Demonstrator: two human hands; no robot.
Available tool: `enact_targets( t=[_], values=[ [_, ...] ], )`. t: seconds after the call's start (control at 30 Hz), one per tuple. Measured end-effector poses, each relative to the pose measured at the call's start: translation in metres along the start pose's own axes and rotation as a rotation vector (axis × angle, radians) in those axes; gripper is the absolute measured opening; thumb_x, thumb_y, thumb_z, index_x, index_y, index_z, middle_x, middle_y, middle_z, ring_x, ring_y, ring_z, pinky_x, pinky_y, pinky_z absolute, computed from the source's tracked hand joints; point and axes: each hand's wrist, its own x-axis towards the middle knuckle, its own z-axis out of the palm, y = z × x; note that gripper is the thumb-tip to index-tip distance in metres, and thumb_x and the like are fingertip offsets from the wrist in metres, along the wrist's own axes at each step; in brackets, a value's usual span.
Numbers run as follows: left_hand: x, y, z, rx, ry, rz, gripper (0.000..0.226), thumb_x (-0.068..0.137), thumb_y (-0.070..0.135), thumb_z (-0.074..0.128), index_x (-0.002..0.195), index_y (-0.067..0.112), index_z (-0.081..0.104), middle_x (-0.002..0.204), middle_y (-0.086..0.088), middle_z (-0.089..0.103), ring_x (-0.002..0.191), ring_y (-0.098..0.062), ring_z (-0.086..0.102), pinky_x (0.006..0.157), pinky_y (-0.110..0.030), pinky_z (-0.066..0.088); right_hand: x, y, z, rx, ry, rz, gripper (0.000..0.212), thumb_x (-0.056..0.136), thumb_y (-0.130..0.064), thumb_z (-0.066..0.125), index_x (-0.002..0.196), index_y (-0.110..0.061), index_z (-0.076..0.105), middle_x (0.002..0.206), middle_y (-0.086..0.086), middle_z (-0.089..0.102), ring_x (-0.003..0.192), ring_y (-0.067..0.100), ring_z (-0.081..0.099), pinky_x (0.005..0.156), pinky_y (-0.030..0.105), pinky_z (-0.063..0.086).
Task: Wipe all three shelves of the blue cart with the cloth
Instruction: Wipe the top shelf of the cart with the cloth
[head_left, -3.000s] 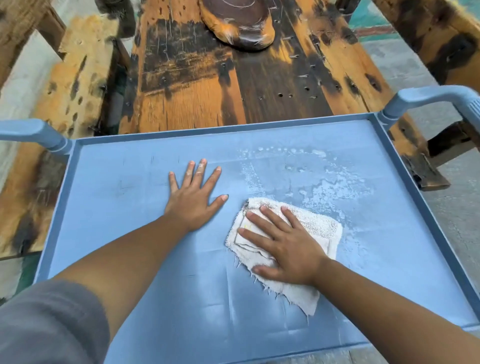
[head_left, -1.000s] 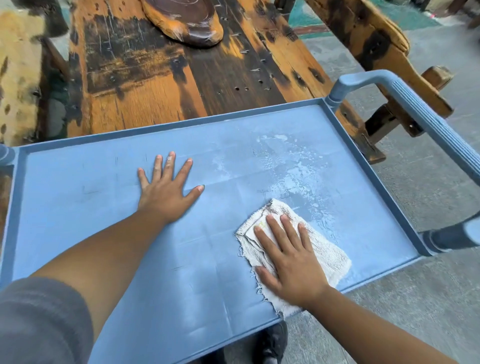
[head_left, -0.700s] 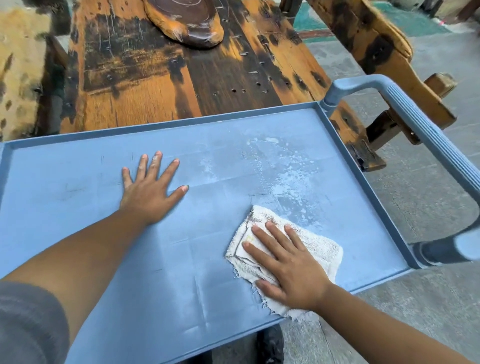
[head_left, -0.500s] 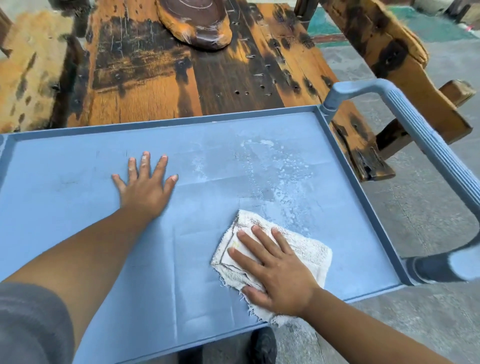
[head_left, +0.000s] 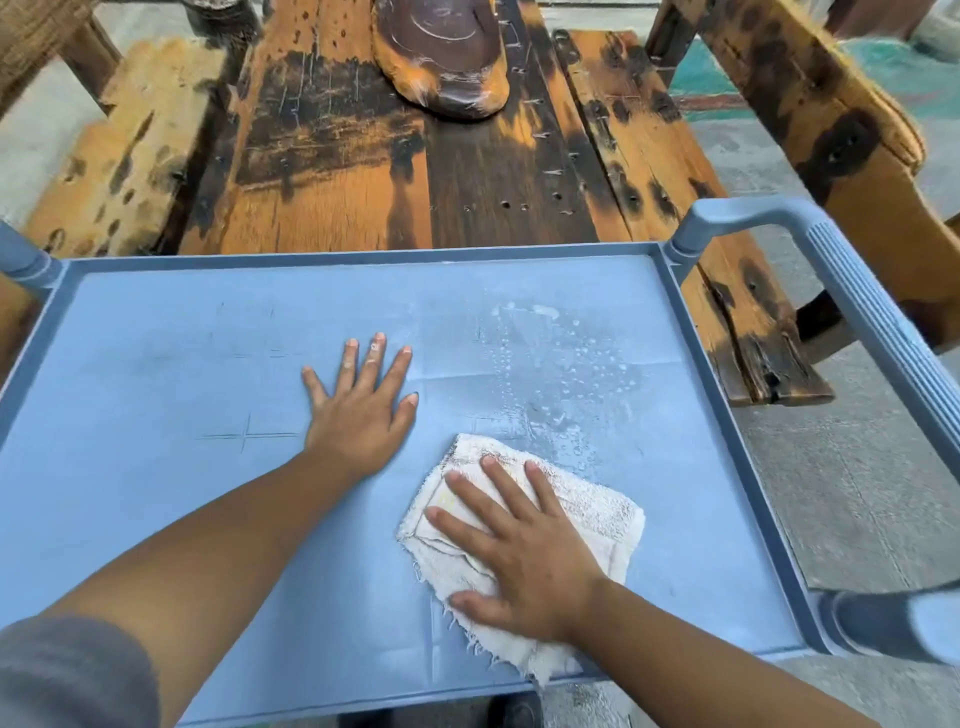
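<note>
The blue cart's top shelf (head_left: 156, 395) fills the middle of the head view; its lower shelves are hidden beneath it. A white folded cloth (head_left: 597, 514) lies on the shelf's near right part, reaching the front rim. My right hand (head_left: 519, 551) presses flat on the cloth, fingers spread. My left hand (head_left: 361, 410) rests flat on the bare shelf just left of the cloth, holding nothing. Wet soapy droplets (head_left: 561, 364) spot the shelf beyond the cloth.
A blue ribbed cart handle (head_left: 857, 312) arches along the right side. A weathered wooden table (head_left: 363, 171) butts against the cart's far rim, with a brown wooden slab (head_left: 441, 57) on it. A wooden bench (head_left: 831, 130) stands at the right on concrete floor.
My right hand has slid the cloth around the near right part of the shelf. My left hand has stayed flat on the shelf. The camera has swung back toward the left.
</note>
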Motion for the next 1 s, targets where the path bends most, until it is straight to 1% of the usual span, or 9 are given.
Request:
enact_targets(
  t=[0.13,0.3,0.4,0.5,0.63,0.73,0.87,0.93,1.0],
  values=[
    [0.001,0.000,0.001,-0.012,-0.007,0.000,0.060,0.099,0.056,0.012,0.155,0.040,-0.003,0.166,0.009,-0.011,0.152,-0.020,-0.015,0.114,-0.070,-0.003,0.059,0.021,-0.010,0.061,0.002,0.176,0.078,0.089,-0.077,0.028,0.158,-0.046,0.011,0.170,-0.007,0.000,0.155,0.031,-0.008,0.120,0.063,-0.001],
    [0.004,-0.002,0.005,-0.047,0.028,-0.014,0.057,0.100,0.049,0.013,0.155,0.040,0.001,0.166,0.009,-0.005,0.152,-0.019,-0.011,0.114,-0.069,-0.001,0.132,0.052,-0.016,0.042,0.046,0.325,0.073,0.091,-0.073,0.016,0.158,-0.045,0.006,0.169,-0.009,-0.004,0.155,0.027,-0.012,0.120,0.062,-0.003],
    [0.004,-0.001,0.007,-0.037,0.031,-0.008,0.059,0.099,0.052,0.013,0.155,0.036,0.006,0.166,0.008,-0.006,0.152,-0.019,-0.012,0.114,-0.069,-0.002,0.163,0.067,-0.017,0.035,0.081,0.342,0.068,0.095,-0.068,0.013,0.158,-0.044,0.005,0.170,-0.009,-0.002,0.155,0.026,-0.011,0.120,0.061,-0.004],
    [0.006,-0.003,0.010,0.008,0.022,0.017,0.065,0.096,0.058,0.011,0.155,0.032,0.010,0.166,0.004,-0.009,0.152,-0.023,-0.014,0.113,-0.070,-0.005,0.190,0.078,-0.019,0.029,0.107,0.353,0.071,0.093,-0.070,0.013,0.158,-0.043,0.007,0.170,-0.008,0.000,0.155,0.027,-0.007,0.120,0.062,-0.003],
    [0.007,-0.003,0.012,0.038,0.033,0.041,0.074,0.094,0.064,0.014,0.157,0.028,0.003,0.167,0.000,-0.005,0.152,-0.028,-0.012,0.113,-0.070,-0.002,0.218,0.089,-0.026,0.031,0.113,0.366,0.075,0.089,-0.070,0.014,0.158,-0.042,0.007,0.170,-0.007,0.000,0.155,0.028,-0.005,0.120,0.062,-0.002],
    [0.005,-0.004,0.014,0.053,0.048,0.060,0.071,0.094,0.065,0.013,0.156,0.034,0.000,0.167,-0.003,-0.005,0.152,-0.031,-0.011,0.114,-0.070,-0.001,0.233,0.100,-0.030,0.043,0.128,0.402,0.073,0.090,-0.070,0.013,0.158,-0.042,0.008,0.170,-0.006,0.000,0.156,0.028,-0.005,0.120,0.062,-0.002],
    [0.006,-0.003,0.012,0.038,0.036,0.058,0.069,0.092,0.070,0.012,0.154,0.043,-0.003,0.166,-0.002,-0.007,0.151,-0.031,-0.014,0.114,-0.069,-0.001,0.241,0.102,-0.034,0.065,0.132,0.447,0.072,0.092,-0.069,0.018,0.158,-0.041,0.010,0.170,-0.007,0.001,0.156,0.028,-0.004,0.121,0.062,-0.002],
    [0.007,-0.003,0.012,0.045,0.040,0.051,0.069,0.091,0.071,0.011,0.153,0.044,-0.005,0.166,-0.002,-0.009,0.151,-0.031,-0.014,0.114,-0.070,-0.001,0.239,0.102,-0.033,0.080,0.142,0.528,0.072,0.093,-0.069,0.019,0.159,-0.040,0.009,0.170,-0.008,-0.001,0.155,0.029,-0.006,0.121,0.062,-0.003],
    [0.008,-0.003,0.014,0.051,0.050,0.052,0.069,0.091,0.071,0.010,0.153,0.045,-0.004,0.166,-0.002,-0.008,0.151,-0.032,-0.012,0.113,-0.070,0.001,0.234,0.108,-0.031,0.118,0.150,0.675,0.074,0.093,-0.069,0.019,0.159,-0.038,0.006,0.170,-0.004,-0.004,0.155,0.032,-0.010,0.119,0.063,-0.006]
  ],
)
